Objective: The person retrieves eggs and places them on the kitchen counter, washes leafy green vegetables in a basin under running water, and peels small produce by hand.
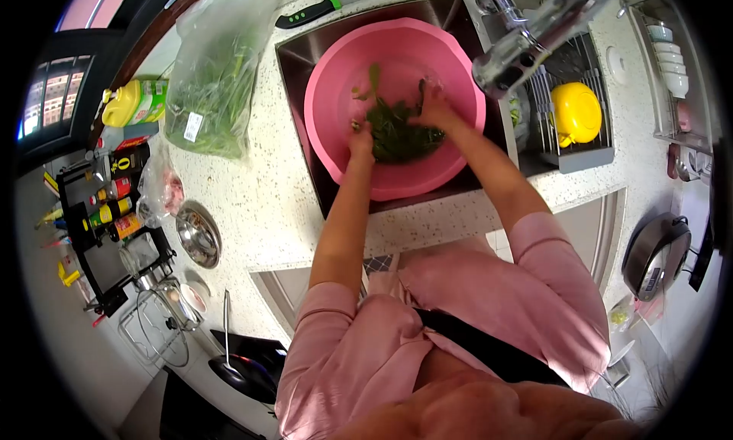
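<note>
Right hand [434, 112] indistinct against greens [401, 133]

Item 1: leafy greens [405, 138], dark, in one loose heap low of centre in the basin; I see paler pieces toward the far side. The left hand [361, 142] is at the heap's left edge; the right hand [434, 112], thumb and fingers apart, is at its upper right.
Item 2: basin [405, 47], pink, roundish, smooth, open side up, seated in the sink [294, 54].

fingers [429, 104] blurred among greens [401, 138], faucet [527, 47] cropped above
</note>
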`<state>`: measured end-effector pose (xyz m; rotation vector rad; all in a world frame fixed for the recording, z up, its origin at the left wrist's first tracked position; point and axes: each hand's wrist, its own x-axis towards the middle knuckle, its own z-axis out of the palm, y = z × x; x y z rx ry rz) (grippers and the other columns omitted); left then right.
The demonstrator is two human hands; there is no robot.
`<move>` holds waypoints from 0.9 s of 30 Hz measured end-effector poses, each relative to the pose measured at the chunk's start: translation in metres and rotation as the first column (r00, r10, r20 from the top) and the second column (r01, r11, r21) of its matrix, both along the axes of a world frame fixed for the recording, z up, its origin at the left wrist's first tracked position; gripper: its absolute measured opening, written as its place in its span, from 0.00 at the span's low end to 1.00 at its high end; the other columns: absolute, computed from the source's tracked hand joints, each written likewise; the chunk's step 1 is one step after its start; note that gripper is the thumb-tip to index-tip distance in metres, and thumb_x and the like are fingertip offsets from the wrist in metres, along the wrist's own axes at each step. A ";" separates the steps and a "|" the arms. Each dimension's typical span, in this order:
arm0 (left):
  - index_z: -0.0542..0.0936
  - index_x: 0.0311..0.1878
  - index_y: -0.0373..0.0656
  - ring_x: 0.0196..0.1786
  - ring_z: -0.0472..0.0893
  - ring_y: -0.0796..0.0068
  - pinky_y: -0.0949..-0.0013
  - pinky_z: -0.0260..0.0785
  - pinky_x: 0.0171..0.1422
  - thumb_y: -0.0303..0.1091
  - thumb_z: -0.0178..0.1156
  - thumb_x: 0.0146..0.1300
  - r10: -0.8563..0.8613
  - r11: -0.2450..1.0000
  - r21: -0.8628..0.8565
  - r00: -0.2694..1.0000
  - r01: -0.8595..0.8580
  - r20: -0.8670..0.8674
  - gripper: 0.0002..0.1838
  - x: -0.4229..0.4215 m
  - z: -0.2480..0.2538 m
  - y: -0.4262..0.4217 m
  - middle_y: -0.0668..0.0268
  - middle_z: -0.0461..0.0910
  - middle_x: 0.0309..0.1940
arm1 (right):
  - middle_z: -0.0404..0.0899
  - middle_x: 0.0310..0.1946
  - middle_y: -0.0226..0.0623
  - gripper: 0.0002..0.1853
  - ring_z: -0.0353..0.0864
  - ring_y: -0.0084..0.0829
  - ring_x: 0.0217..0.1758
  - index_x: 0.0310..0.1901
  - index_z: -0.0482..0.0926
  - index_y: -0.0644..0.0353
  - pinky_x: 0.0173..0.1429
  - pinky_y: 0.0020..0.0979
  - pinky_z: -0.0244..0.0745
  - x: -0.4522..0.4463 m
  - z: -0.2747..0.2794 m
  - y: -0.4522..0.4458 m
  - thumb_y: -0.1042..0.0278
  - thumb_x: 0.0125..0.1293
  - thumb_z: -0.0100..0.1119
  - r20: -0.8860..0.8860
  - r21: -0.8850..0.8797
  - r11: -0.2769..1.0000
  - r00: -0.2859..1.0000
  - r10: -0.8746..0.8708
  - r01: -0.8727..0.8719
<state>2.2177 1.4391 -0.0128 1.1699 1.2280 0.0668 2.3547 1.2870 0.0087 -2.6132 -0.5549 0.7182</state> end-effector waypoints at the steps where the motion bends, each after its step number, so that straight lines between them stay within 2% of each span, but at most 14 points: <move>1: 0.64 0.58 0.41 0.47 0.75 0.63 0.60 0.72 0.46 0.34 0.52 0.62 -0.003 1.000 0.005 1.000 0.003 0.001 0.21 0.005 -0.014 -0.003 0.58 0.73 0.46 | 0.55 0.61 0.59 0.48 0.58 0.55 0.61 0.63 0.53 0.58 0.56 0.49 0.65 -0.023 0.031 0.009 0.49 0.42 0.67 0.014 -0.176 0.974 0.989 0.149 -0.145; 2: 0.64 0.59 0.40 0.46 0.75 0.63 0.60 0.72 0.46 0.33 0.54 0.60 -0.087 0.992 0.090 0.996 0.085 0.018 0.23 0.008 -0.036 -0.011 0.58 0.73 0.47 | 0.60 0.58 0.60 0.44 0.63 0.55 0.58 0.62 0.56 0.58 0.55 0.47 0.66 -0.033 0.047 0.014 0.53 0.44 0.67 0.001 -0.350 0.894 0.955 0.298 -0.279; 4: 0.64 0.59 0.39 0.46 0.75 0.63 0.61 0.71 0.47 0.31 0.57 0.58 -0.163 0.972 0.176 0.986 0.155 0.029 0.25 0.012 -0.067 -0.018 0.57 0.73 0.48 | 0.65 0.53 0.59 0.37 0.68 0.53 0.54 0.58 0.61 0.60 0.52 0.46 0.68 -0.042 -0.021 0.020 0.60 0.45 0.64 0.040 -0.200 0.954 0.971 0.236 -0.223; 6: 0.67 0.57 0.38 0.46 0.75 0.63 0.61 0.71 0.47 0.28 0.60 0.54 -0.262 0.952 -0.171 0.965 0.255 -0.016 0.26 0.006 -0.081 -0.021 0.58 0.74 0.45 | 0.70 0.48 0.58 0.30 0.72 0.52 0.50 0.54 0.65 0.61 0.50 0.44 0.70 -0.049 -0.035 0.017 0.66 0.47 0.62 0.046 -0.039 0.984 0.984 0.174 -0.173; 10: 0.71 0.53 0.38 0.45 0.76 0.62 0.60 0.70 0.46 0.26 0.59 0.53 -0.406 0.914 -0.086 0.896 0.397 -0.179 0.22 -0.001 0.014 -0.023 0.58 0.77 0.42 | 0.75 0.37 0.54 0.16 0.76 0.50 0.42 0.42 0.73 0.63 0.43 0.44 0.71 -0.036 0.000 -0.010 0.75 0.48 0.55 -0.125 0.226 0.904 0.909 0.397 -0.364; 12: 0.74 0.48 0.37 0.44 0.77 0.56 0.57 0.69 0.45 0.28 0.58 0.54 -0.521 0.729 0.434 0.840 0.530 -0.151 0.17 -0.014 0.019 -0.021 0.53 0.78 0.40 | 0.76 0.36 0.53 0.14 0.76 0.50 0.42 0.41 0.74 0.63 0.42 0.45 0.70 -0.033 0.005 -0.014 0.75 0.49 0.54 -0.062 0.268 0.874 0.898 0.435 -0.405; 15: 0.76 0.44 0.38 0.44 0.76 0.48 0.54 0.68 0.45 0.34 0.58 0.55 -0.544 0.556 0.539 0.767 0.632 -0.339 0.15 -0.013 0.041 -0.021 0.49 0.77 0.41 | 0.77 0.35 0.51 0.13 0.75 0.51 0.39 0.40 0.76 0.60 0.42 0.45 0.70 -0.035 0.034 -0.019 0.74 0.50 0.53 -0.047 0.171 0.905 0.914 0.402 -0.389; 18: 0.76 0.42 0.37 0.44 0.75 0.44 0.52 0.67 0.46 0.43 0.57 0.56 -0.571 0.530 0.378 0.649 0.759 -0.504 0.18 -0.009 0.045 -0.023 0.46 0.77 0.38 | 0.78 0.34 0.49 0.12 0.77 0.49 0.37 0.39 0.77 0.59 0.42 0.44 0.71 -0.043 0.037 -0.013 0.71 0.51 0.55 -0.047 0.171 0.835 0.842 0.537 -0.523; 20: 0.77 0.41 0.36 0.42 0.76 0.45 0.52 0.68 0.46 0.45 0.55 0.56 -0.580 0.530 0.319 0.610 0.786 -0.540 0.20 -0.010 0.043 -0.024 0.46 0.77 0.36 | 0.76 0.37 0.52 0.12 0.76 0.49 0.43 0.41 0.76 0.59 0.45 0.44 0.71 -0.032 0.060 -0.006 0.71 0.54 0.50 -0.149 0.159 0.591 0.573 0.806 -0.791; 22: 0.77 0.39 0.35 0.41 0.77 0.46 0.51 0.69 0.46 0.47 0.54 0.56 -0.585 0.532 0.254 0.568 0.807 -0.579 0.21 -0.014 0.040 -0.026 0.46 0.78 0.34 | 0.74 0.43 0.51 0.16 0.72 0.44 0.51 0.47 0.74 0.58 0.49 0.44 0.71 -0.008 0.083 0.029 0.70 0.55 0.50 -0.249 0.186 0.769 0.728 0.639 -0.612; 23: 0.77 0.38 0.34 0.41 0.77 0.46 0.51 0.69 0.46 0.48 0.54 0.55 -0.635 0.471 0.237 0.513 0.850 -0.577 0.22 -0.016 0.038 -0.027 0.45 0.78 0.34 | 0.74 0.44 0.48 0.16 0.70 0.42 0.54 0.48 0.74 0.58 0.51 0.42 0.70 -0.004 0.061 0.049 0.69 0.56 0.50 -0.254 0.555 0.797 0.864 0.436 -0.239; 25: 0.77 0.37 0.34 0.40 0.77 0.46 0.51 0.70 0.45 0.48 0.55 0.55 -0.684 0.399 0.219 0.448 0.890 -0.576 0.22 -0.016 0.037 -0.028 0.44 0.78 0.34 | 0.73 0.45 0.46 0.17 0.67 0.40 0.57 0.49 0.74 0.58 0.52 0.41 0.70 0.001 0.018 0.081 0.69 0.56 0.51 -0.356 0.797 0.578 0.911 0.210 0.179; 26: 0.76 0.38 0.34 0.40 0.77 0.46 0.51 0.70 0.45 0.47 0.55 0.55 -0.717 0.354 0.240 0.428 0.904 -0.550 0.22 -0.016 0.041 -0.031 0.44 0.78 0.34 | 0.73 0.46 0.44 0.16 0.66 0.39 0.58 0.49 0.73 0.59 0.53 0.39 0.70 0.004 0.004 0.091 0.69 0.58 0.50 0.176 0.543 0.789 0.958 0.227 -0.287; 27: 0.75 0.39 0.34 0.41 0.78 0.47 0.51 0.69 0.45 0.47 0.56 0.55 -0.751 0.309 0.265 0.406 0.913 -0.521 0.21 -0.015 0.040 -0.032 0.44 0.78 0.35 | 0.73 0.46 0.43 0.16 0.65 0.38 0.59 0.49 0.73 0.59 0.53 0.38 0.69 0.010 -0.002 0.096 0.69 0.58 0.49 0.411 0.294 0.847 0.859 0.307 -0.443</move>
